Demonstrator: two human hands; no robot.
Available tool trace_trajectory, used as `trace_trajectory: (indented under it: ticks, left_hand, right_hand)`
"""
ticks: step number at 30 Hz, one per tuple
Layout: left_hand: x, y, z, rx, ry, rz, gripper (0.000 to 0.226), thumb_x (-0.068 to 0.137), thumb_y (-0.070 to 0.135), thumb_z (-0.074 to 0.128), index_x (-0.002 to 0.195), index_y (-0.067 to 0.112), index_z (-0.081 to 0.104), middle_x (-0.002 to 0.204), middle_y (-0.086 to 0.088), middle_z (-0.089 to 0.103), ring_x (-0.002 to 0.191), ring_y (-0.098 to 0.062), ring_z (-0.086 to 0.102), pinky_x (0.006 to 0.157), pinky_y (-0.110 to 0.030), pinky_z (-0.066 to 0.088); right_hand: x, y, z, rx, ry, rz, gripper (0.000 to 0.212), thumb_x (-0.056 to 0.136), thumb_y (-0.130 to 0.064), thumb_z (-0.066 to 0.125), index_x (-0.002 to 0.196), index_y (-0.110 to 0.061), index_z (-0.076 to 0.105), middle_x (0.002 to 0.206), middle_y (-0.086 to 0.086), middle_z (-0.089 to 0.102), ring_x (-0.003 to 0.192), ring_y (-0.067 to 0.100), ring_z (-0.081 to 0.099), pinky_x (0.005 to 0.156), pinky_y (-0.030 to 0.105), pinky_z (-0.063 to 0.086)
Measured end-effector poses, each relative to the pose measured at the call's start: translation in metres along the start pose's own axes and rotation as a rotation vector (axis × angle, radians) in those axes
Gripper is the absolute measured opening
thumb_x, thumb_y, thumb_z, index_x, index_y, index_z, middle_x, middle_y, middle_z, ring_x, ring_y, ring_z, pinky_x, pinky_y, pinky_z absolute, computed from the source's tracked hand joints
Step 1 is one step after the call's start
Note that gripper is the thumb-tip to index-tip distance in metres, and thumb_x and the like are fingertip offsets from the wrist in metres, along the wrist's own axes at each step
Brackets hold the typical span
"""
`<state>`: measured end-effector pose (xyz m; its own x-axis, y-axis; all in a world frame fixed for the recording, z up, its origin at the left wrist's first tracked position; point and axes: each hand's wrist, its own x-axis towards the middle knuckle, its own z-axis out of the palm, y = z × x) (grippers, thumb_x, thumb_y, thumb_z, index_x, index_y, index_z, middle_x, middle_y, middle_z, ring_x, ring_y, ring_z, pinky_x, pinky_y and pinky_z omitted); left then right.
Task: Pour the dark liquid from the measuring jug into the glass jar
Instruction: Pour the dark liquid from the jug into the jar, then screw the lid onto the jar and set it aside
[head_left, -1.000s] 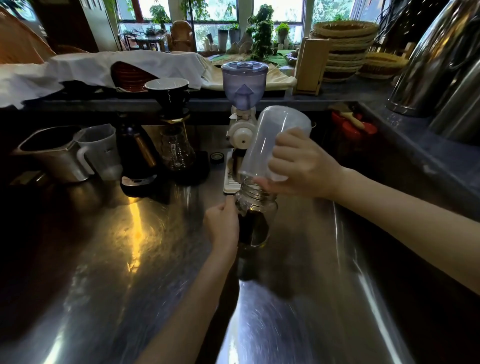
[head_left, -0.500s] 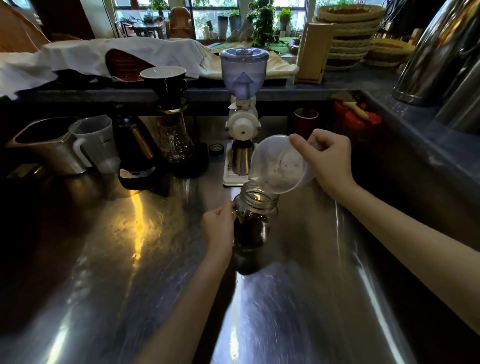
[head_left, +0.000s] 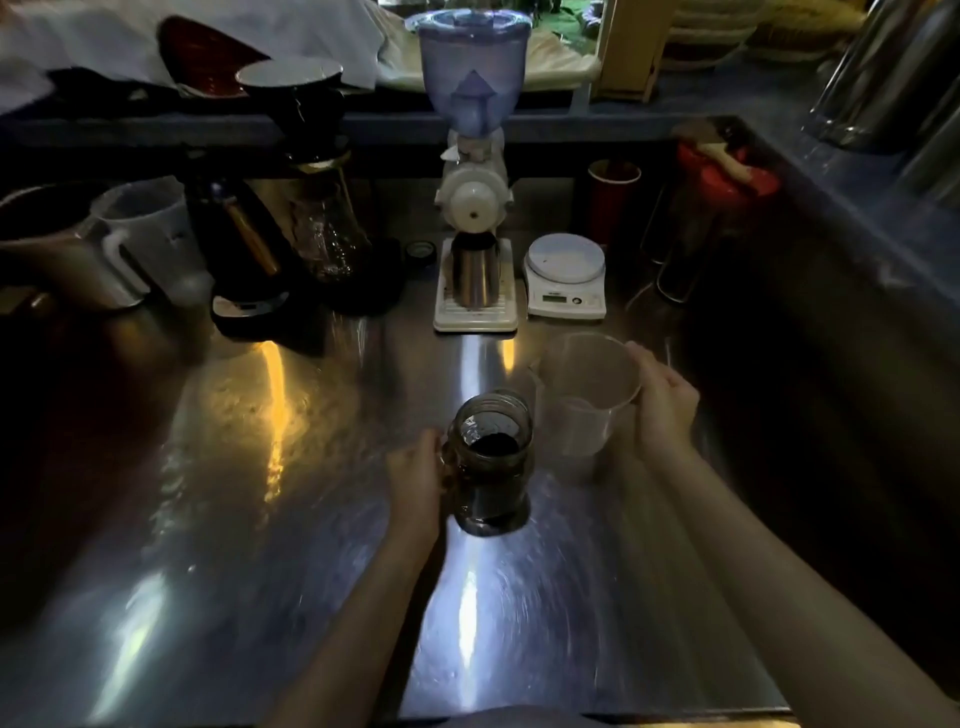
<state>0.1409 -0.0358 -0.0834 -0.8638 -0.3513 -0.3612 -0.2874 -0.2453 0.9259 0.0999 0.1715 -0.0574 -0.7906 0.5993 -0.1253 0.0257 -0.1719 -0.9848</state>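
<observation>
The glass jar (head_left: 491, 462) stands upright on the steel counter (head_left: 260, 519), holding dark liquid well below its neck. My left hand (head_left: 415, 480) grips its left side. The clear plastic measuring jug (head_left: 584, 402) stands upright just right of the jar, looking empty, its base at or just above the counter. My right hand (head_left: 665, 405) is closed around the jug's right side, at its handle.
Behind stand a white coffee grinder (head_left: 474, 197) with a steel cup, a white scale (head_left: 565, 275), a red cup (head_left: 613, 200), a black drip stand with glass carafe (head_left: 322, 234), a white jug (head_left: 156, 239) and a metal pitcher (head_left: 47, 244). A raised ledge runs along the right.
My right hand has tipped the jug back from upside down over the jar to upright and lowered it to the jar's right. My left hand stays on the jar.
</observation>
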Motion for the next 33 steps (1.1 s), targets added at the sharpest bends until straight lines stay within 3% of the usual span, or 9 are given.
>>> trace_trajectory:
  ticks: [2, 6, 13, 19, 24, 26, 29, 31, 33]
  left_hand:
    - [-0.004, -0.003, 0.0, 0.017, -0.004, 0.033, 0.022, 0.074, 0.026, 0.055, 0.055, 0.021, 0.064, 0.063, -0.004, 0.058, 0.068, -0.02, 0.052, 0.066, -0.036, 0.041]
    - [-0.01, -0.001, 0.003, -0.017, -0.006, 0.089, 0.02, 0.084, 0.011, 0.047, 0.066, 0.011, 0.055, 0.063, -0.007, 0.048, 0.048, -0.004, 0.046, 0.048, -0.02, 0.039]
    - [-0.003, -0.007, 0.003, -0.02, 0.021, 0.046, 0.039, 0.085, 0.01, 0.047, 0.048, 0.021, 0.055, 0.052, 0.005, 0.05, 0.048, -0.005, 0.044, 0.048, -0.02, 0.036]
    - [0.003, -0.007, 0.001, 0.006, 0.045, 0.014, 0.034, 0.085, 0.011, 0.048, 0.053, 0.019, 0.057, 0.061, -0.003, 0.053, 0.059, -0.014, 0.048, 0.058, -0.026, 0.038]
    - [-0.003, -0.004, -0.003, 0.144, -0.013, 0.106, 0.035, 0.09, 0.008, 0.039, 0.057, 0.008, 0.05, 0.059, -0.005, 0.047, 0.053, -0.007, 0.044, 0.053, -0.021, 0.037]
    - [-0.004, -0.002, -0.007, 0.222, -0.063, 0.176, 0.033, 0.093, 0.01, 0.036, 0.066, -0.001, 0.052, 0.061, -0.009, 0.047, 0.048, -0.002, 0.044, 0.052, -0.02, 0.038]
    - [0.004, -0.002, -0.024, 0.439, -0.158, 0.341, 0.033, 0.095, 0.029, 0.034, 0.084, 0.008, 0.058, 0.078, -0.007, 0.058, 0.065, 0.001, 0.052, 0.065, -0.014, 0.043]
    - [0.008, 0.001, -0.038, 0.615, -0.262, 0.476, 0.03, 0.09, 0.041, 0.035, 0.102, 0.023, 0.055, 0.094, -0.003, 0.06, 0.088, -0.01, 0.055, 0.083, -0.029, 0.044]
    - [0.008, 0.005, -0.048, 0.78, -0.375, 0.6, 0.047, 0.083, 0.046, 0.04, 0.123, 0.023, 0.047, 0.117, 0.0, 0.055, 0.108, -0.016, 0.05, 0.096, -0.035, 0.038]
  right_hand:
    - [-0.001, 0.008, -0.004, 0.01, 0.021, 0.042, 0.019, 0.077, -0.028, 0.07, 0.065, -0.013, 0.07, 0.064, 0.003, 0.065, 0.066, 0.012, 0.06, 0.063, 0.028, 0.048]
    - [-0.002, 0.015, -0.009, 0.024, 0.046, 0.082, 0.023, 0.075, -0.028, 0.071, 0.053, -0.022, 0.071, 0.051, -0.009, 0.066, 0.056, 0.005, 0.061, 0.06, 0.025, 0.05]
    - [-0.005, 0.02, -0.011, 0.006, 0.047, 0.101, 0.022, 0.078, -0.03, 0.068, 0.06, -0.016, 0.067, 0.063, 0.002, 0.062, 0.061, 0.013, 0.059, 0.06, 0.026, 0.048]
    - [0.002, 0.022, -0.014, -0.08, -0.017, 0.08, 0.03, 0.079, -0.029, 0.068, 0.065, -0.003, 0.06, 0.065, 0.005, 0.054, 0.064, 0.015, 0.052, 0.062, 0.028, 0.043]
    - [0.01, 0.011, -0.017, -0.274, -0.197, -0.122, 0.009, 0.085, -0.011, 0.06, 0.078, -0.006, 0.057, 0.067, 0.0, 0.054, 0.062, 0.001, 0.051, 0.056, 0.006, 0.041]
    - [0.016, 0.001, -0.014, -0.328, -0.245, -0.177, 0.005, 0.084, -0.006, 0.059, 0.08, -0.006, 0.057, 0.068, 0.001, 0.053, 0.061, -0.002, 0.05, 0.055, 0.004, 0.039]
    - [0.026, -0.024, -0.003, -0.419, -0.351, -0.237, 0.003, 0.086, -0.012, 0.059, 0.085, -0.01, 0.061, 0.078, 0.003, 0.059, 0.071, 0.007, 0.053, 0.061, 0.006, 0.042]
    - [0.028, -0.043, 0.011, -0.578, -0.519, -0.277, 0.01, 0.088, -0.021, 0.058, 0.089, -0.013, 0.063, 0.082, -0.001, 0.063, 0.077, 0.01, 0.058, 0.068, 0.015, 0.045]
    - [0.029, -0.058, 0.031, -0.776, -0.716, -0.296, 0.019, 0.087, -0.029, 0.057, 0.093, -0.013, 0.065, 0.089, 0.003, 0.066, 0.083, 0.015, 0.061, 0.075, 0.028, 0.049]
